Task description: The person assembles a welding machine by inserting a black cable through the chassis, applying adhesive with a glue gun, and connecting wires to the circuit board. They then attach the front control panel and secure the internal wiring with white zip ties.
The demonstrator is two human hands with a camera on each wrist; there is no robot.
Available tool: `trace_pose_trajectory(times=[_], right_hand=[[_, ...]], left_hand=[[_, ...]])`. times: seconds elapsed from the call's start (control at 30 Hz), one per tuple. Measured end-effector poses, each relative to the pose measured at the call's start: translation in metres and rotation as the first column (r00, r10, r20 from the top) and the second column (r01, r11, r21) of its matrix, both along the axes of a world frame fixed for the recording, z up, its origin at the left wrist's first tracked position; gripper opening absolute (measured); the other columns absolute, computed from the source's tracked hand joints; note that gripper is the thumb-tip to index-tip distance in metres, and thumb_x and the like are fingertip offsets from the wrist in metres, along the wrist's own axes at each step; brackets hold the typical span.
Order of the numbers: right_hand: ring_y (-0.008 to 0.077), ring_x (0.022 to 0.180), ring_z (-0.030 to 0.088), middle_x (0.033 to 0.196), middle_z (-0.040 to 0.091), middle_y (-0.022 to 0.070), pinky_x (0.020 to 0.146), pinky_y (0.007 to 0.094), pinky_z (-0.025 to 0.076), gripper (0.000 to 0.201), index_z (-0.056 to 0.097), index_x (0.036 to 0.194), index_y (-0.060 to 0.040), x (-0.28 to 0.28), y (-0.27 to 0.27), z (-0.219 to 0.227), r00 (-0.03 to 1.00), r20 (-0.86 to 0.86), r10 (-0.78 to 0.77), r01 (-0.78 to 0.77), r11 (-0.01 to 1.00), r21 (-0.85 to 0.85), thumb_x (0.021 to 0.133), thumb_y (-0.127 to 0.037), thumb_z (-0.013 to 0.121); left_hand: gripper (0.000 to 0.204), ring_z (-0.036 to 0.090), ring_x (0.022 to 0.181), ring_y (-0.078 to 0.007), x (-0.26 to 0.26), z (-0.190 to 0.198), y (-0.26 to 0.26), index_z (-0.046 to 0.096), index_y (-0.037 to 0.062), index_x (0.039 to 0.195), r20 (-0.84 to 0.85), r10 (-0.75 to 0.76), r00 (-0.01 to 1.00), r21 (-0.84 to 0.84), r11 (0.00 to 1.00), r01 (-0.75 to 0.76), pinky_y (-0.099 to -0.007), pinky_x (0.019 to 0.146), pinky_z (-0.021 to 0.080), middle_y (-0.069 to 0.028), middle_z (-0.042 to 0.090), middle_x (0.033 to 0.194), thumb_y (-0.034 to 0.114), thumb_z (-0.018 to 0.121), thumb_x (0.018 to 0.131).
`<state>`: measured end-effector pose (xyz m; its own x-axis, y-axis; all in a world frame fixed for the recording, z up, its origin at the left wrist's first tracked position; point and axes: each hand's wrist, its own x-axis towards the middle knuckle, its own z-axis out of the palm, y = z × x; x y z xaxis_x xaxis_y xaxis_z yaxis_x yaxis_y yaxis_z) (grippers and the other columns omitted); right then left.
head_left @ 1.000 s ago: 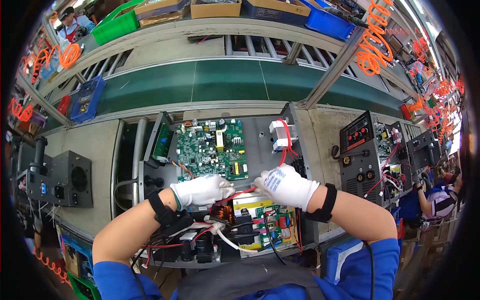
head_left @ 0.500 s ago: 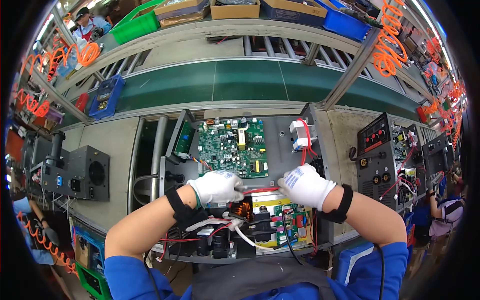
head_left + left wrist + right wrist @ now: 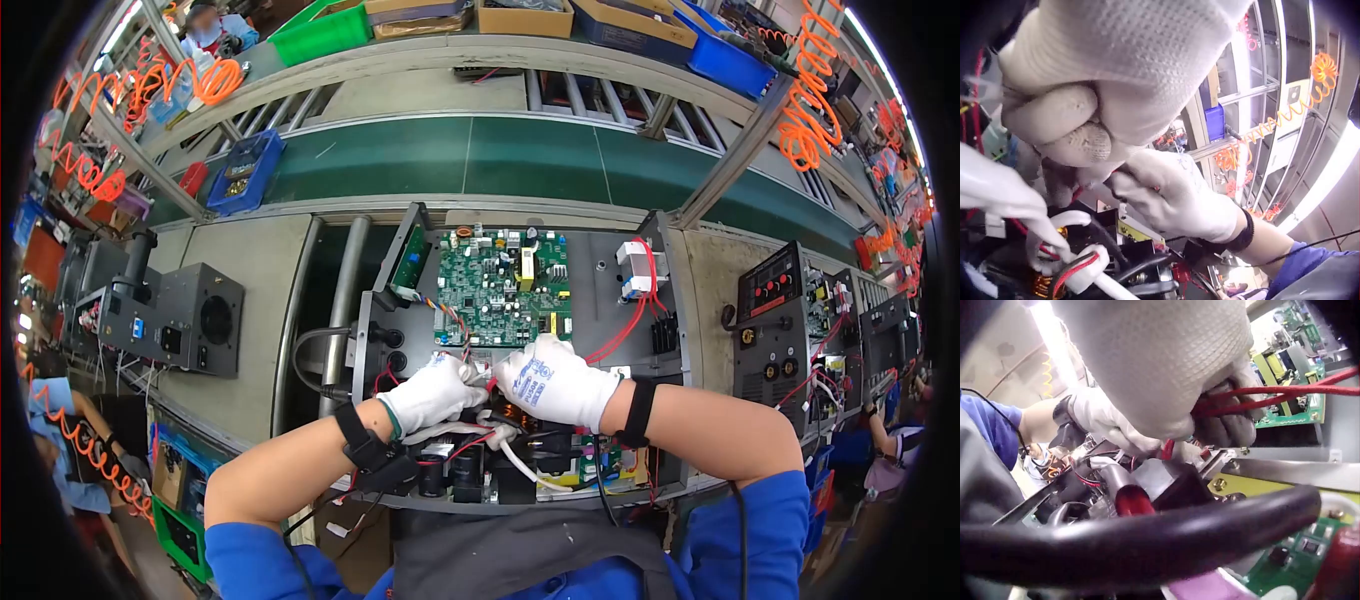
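"What have your fingers got?"
"My right hand (image 3: pixel 553 382) curls round the red wires (image 3: pixel 1297 390); my left hand (image 3: pixel 432 393) pinches them just beside it, both closed."
"And the green circuit board (image 3: pixel 480 290)?"
"Flat in the chassis (image 3: pixel 598 290), just beyond my fingertips."

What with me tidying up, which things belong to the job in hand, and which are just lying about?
In use:
red wires, held by the right hand
open chassis
green circuit board

Apparently lying about:
blue parts bin
green bin
cardboard box
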<state>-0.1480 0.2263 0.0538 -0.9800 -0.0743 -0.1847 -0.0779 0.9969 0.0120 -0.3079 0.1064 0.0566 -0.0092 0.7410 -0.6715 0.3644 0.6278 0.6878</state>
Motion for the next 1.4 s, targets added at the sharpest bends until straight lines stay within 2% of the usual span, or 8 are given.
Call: trace_pose_trajectory(times=[0.17, 0.43, 0.67, 0.77, 0.87, 0.93, 1.03, 1.4], right_hand=[[0.0235, 0.056, 0.065, 0.066, 0.063, 0.0087, 0.050, 0.0381, 0.047, 0.011, 0.058, 0.077, -0.0056, 0.002, -0.003, -0.004, 0.995, -0.096, -0.012, 0.018, 0.998, 0.062, 0.081, -0.016, 0.056], [0.0221, 0.059, 0.063, 0.070, 0.063, 0.0039, 0.047, 0.0395, 0.044, 0.016, 0.061, 0.091, -0.0030, -0.006, -0.005, -0.020, 0.989, 0.144, -0.019, 0.014, 0.999, 0.035, 0.083, -0.015, 0.055], [0.0258, 0.069, 0.068, 0.070, 0.066, 0.0108, 0.063, 0.0417, 0.051, 0.038, 0.066, 0.089, -0.0051, 0.009, 0.030, 0.014, 0.930, 0.315, -0.190, 0.276, 0.927, -0.256, 0.093, -0.037, 0.047], [0.0262, 0.085, 0.067, 0.081, 0.068, 0.0081, 0.080, 0.0425, 0.046, 0.029, 0.067, 0.092, -0.0108, 0.043, 0.058, 0.039, 0.926, 0.302, -0.225, 0.277, 0.950, -0.144, 0.092, -0.034, 0.049], [0.0236, 0.091, 0.061, 0.088, 0.066, 0.0034, 0.081, 0.0432, 0.042, 0.021, 0.068, 0.091, -0.0151, 0.078, 0.080, 0.024, 0.956, 0.197, -0.218, 0.228, 0.973, -0.033, 0.088, -0.031, 0.054], [0.0236, 0.092, 0.061, 0.087, 0.066, 0.0039, 0.081, 0.0427, 0.042, 0.023, 0.069, 0.091, -0.0147, 0.084, 0.080, 0.024, 0.957, 0.210, -0.202, 0.203, 0.979, 0.016, 0.088, -0.033, 0.055], [0.0231, 0.091, 0.060, 0.087, 0.064, 0.0034, 0.079, 0.0406, 0.042, 0.023, 0.070, 0.090, -0.0153, 0.078, 0.072, 0.018, 0.971, 0.193, -0.142, 0.130, 0.989, 0.075, 0.086, -0.035, 0.057], [0.0282, 0.079, 0.069, 0.087, 0.070, 0.0111, 0.074, 0.0435, 0.050, 0.020, 0.068, 0.097, -0.0079, 0.066, 0.063, 0.016, 0.918, 0.352, -0.181, 0.204, 0.978, -0.031, 0.087, -0.018, 0.054]], left_hand=[[0.015, 0.048, 0.049, -0.0080, 0.013, -0.005, -0.002, 0.063, 0.0019, 0.081, 0.239, 0.273, 0.932, -0.008, 0.960, -0.279, -0.0277, 0.045, 0.038, 0.0003, 0.057, 0.064, 0.014, 0.061, 0.088], [0.018, 0.053, 0.046, -0.0083, 0.025, -0.023, -0.002, 0.058, 0.0004, 0.079, 0.284, 0.438, 0.853, -0.043, 0.895, -0.445, -0.0237, 0.042, 0.041, -0.0019, 0.059, 0.063, 0.011, 0.058, 0.093], [0.015, 0.054, 0.047, -0.0078, 0.021, -0.020, 0.000, 0.063, 0.0010, 0.092, 0.158, 0.298, 0.942, -0.026, 0.954, -0.297, -0.0227, 0.041, 0.042, -0.0026, 0.061, 0.070, 0.015, 0.057, 0.093], [0.017, 0.051, 0.055, -0.0025, 0.019, 0.006, 0.003, 0.063, 0.0004, 0.096, 0.214, 0.313, 0.925, -0.027, 0.949, -0.314, -0.0211, 0.045, 0.042, -0.0016, 0.062, 0.074, 0.017, 0.060, 0.093], [0.022, 0.060, 0.057, -0.0121, 0.020, -0.007, 0.009, 0.064, 0.0001, 0.096, -0.103, 0.032, 0.994, 0.194, 0.981, -0.012, -0.0292, 0.052, 0.048, -0.0077, 0.066, 0.078, 0.022, 0.060, 0.092], [0.027, 0.066, 0.065, -0.0279, 0.025, -0.019, 0.016, 0.065, 0.0007, 0.096, -0.551, -0.153, 0.820, 0.308, 0.876, 0.371, -0.0395, 0.062, 0.052, -0.0152, 0.067, 0.078, 0.026, 0.056, 0.090], [0.030, 0.065, 0.083, -0.0370, 0.032, -0.019, 0.029, 0.065, 0.0005, 0.090, -0.559, -0.145, 0.816, 0.173, 0.942, 0.286, -0.0460, 0.076, 0.051, -0.0220, 0.066, 0.083, 0.026, 0.050, 0.088], [0.029, 0.065, 0.071, -0.0385, 0.029, -0.025, 0.034, 0.065, 0.0011, 0.076, -0.577, -0.068, 0.814, 0.254, 0.932, 0.258, -0.0458, 0.071, 0.052, -0.0209, 0.064, 0.069, 0.026, 0.053, 0.085]])
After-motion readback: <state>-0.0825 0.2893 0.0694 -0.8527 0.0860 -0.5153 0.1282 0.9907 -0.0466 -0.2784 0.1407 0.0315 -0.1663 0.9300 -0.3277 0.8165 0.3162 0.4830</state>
